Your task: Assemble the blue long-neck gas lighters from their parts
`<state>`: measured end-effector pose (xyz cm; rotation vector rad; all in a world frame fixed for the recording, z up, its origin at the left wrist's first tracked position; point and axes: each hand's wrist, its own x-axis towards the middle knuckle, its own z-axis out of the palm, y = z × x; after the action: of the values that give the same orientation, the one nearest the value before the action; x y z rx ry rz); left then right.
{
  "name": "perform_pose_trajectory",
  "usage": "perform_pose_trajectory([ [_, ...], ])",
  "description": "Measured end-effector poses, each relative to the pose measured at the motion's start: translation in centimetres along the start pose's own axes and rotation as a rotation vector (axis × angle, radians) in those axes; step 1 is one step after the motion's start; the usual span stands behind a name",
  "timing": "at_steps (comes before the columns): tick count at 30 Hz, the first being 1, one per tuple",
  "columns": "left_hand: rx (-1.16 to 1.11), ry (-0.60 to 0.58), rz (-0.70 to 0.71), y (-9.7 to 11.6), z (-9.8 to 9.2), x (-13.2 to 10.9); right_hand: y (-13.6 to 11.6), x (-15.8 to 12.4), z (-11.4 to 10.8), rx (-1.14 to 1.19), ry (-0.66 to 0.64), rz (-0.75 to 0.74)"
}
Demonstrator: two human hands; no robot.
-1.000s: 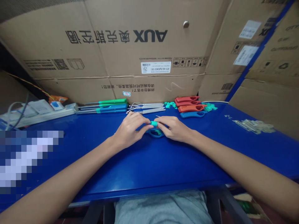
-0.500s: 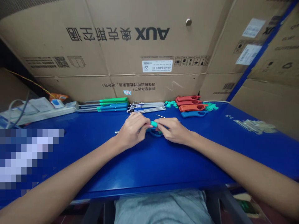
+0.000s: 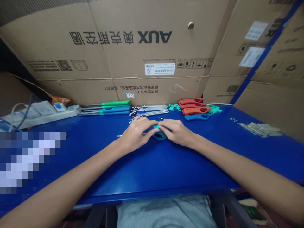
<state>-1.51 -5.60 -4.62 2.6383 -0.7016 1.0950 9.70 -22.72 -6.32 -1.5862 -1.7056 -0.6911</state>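
Observation:
Between my two hands is a small turquoise plastic piece [image 3: 156, 126]. My left hand [image 3: 139, 130] pinches its left side between thumb and fingertips. My right hand [image 3: 177, 130] is closed on its right side with thumb and forefinger. Just below the fingertips lies a blue handle shell [image 3: 159, 136] with a loop, partly covered by my hands; a bit of green shows inside the loop. A thin metal tip [image 3: 161, 119] sticks out above my right fingers. Part of a metal rod [image 3: 119, 136] shows to the left of my left hand.
Along the cardboard [image 3: 123, 66] lie green and blue long-nosed lighters [image 3: 116, 108], metal tubes with wires [image 3: 154, 110], turquoise pieces [image 3: 174, 107] and red handle shells [image 3: 196, 110]. Clear plastic parts [image 3: 260, 129] lie at right on the blue table [image 3: 152, 171]. A power strip [image 3: 47, 117] is at left.
My left fingers have shifted slightly right and over the turquoise piece, so less of it shows. My right hand has barely moved. The view has tilted slightly.

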Motion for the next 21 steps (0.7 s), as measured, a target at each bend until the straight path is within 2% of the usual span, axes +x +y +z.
perform_pose_trajectory([
  [3, -0.084, 0.016, -0.035, -0.1, 0.2, 0.1, -0.1, 0.0, 0.0, -0.018, -0.008, -0.019],
  [9, -0.3, 0.057, -0.221, 0.1, -0.5, 0.2, -0.3, 0.3, -0.6, 0.045, -0.02, 0.026],
  [13, -0.293, 0.015, -0.315, 0.3, -0.9, 0.4, -0.1, 0.4, -1.0, 0.039, -0.014, 0.062],
  [21, -0.253, -0.061, -0.38, 0.6, -0.8, 0.7, 0.0, 0.2, -0.7, 0.042, -0.018, 0.046],
])
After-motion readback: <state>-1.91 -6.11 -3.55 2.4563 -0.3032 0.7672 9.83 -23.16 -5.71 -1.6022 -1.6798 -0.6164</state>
